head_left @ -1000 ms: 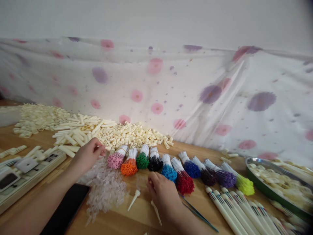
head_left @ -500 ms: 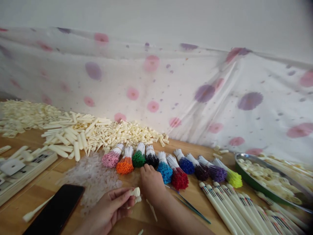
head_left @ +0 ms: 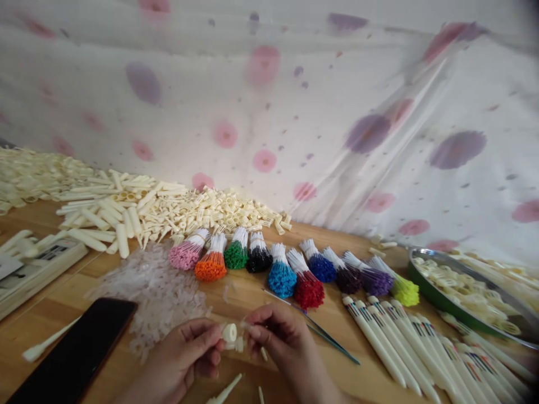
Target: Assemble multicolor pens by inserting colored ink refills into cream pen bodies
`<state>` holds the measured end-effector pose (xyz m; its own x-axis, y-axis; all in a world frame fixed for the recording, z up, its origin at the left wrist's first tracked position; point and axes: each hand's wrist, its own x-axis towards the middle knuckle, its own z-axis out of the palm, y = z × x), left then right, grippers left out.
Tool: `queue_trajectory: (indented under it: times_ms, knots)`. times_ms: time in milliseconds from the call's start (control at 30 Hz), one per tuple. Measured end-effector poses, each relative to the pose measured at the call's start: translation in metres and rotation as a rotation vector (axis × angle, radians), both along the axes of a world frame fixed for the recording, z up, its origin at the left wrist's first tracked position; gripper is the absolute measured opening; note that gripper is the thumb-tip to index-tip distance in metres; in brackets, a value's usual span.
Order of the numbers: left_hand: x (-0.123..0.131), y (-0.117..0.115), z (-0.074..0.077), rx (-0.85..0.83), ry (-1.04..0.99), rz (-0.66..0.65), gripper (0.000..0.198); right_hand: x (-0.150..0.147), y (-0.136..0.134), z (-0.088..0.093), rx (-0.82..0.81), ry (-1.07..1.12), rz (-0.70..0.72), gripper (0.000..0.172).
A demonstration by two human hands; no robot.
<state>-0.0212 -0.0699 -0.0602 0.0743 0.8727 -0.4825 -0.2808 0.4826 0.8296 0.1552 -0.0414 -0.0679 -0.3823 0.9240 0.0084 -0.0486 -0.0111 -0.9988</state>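
My left hand [head_left: 196,350] is closed around a small cream plastic pen part [head_left: 229,333] with a round open end, just above the table. Close beside that end, on its right, my right hand [head_left: 278,339] is pinched; whatever sits between its fingertips is too small and blurred to name. Beyond the hands stand bundles of pen refills with coloured ends, among them a black bundle [head_left: 259,259], a light blue bundle [head_left: 282,278] and a red bundle [head_left: 309,286]. A pair of tweezers [head_left: 326,336] lies right of my right hand. Loose cream pen parts [head_left: 227,390] lie below.
Small clear plastic pieces [head_left: 155,292] spread left of the hands, near a black phone [head_left: 80,348] and a power strip [head_left: 46,272]. Cream pen parts [head_left: 210,210] are heaped behind. Several multicolour pens [head_left: 379,342] and a green-sided tray [head_left: 429,287] are at the right.
My right hand has come back from beside the black refill bundle to the pen part in my left hand. The camera view has tilted down.
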Motion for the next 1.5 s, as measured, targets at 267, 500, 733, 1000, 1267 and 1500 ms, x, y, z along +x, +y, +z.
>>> queue_trajectory:
  times_ms: [267,500,733,1000,1267,1500]
  knots:
    - [0.005,0.000,0.000,-0.018,-0.037,0.001,0.029,0.004,-0.009,0.011,0.629,-0.502,-0.117,0.041]
    - [0.009,-0.001,0.005,-0.008,-0.007,0.001,0.029,0.004,-0.008,0.017,0.784,-0.610,-0.114,0.039]
    - [0.020,-0.001,0.007,-0.078,-0.077,0.052,0.038,0.000,-0.009,0.008,0.856,-0.812,-0.171,0.049]
    - [0.020,-0.002,0.008,-0.096,-0.121,0.075,0.036,0.007,-0.005,0.018,0.863,-0.741,-0.030,0.050]
    - [0.022,-0.003,0.008,-0.106,-0.138,0.076,0.034,0.005,-0.007,0.013,0.738,-0.779,-0.085,0.050]
    - [0.022,-0.003,0.006,-0.123,-0.151,0.037,0.035,0.003,-0.008,0.012,0.848,-0.841,-0.085,0.055]
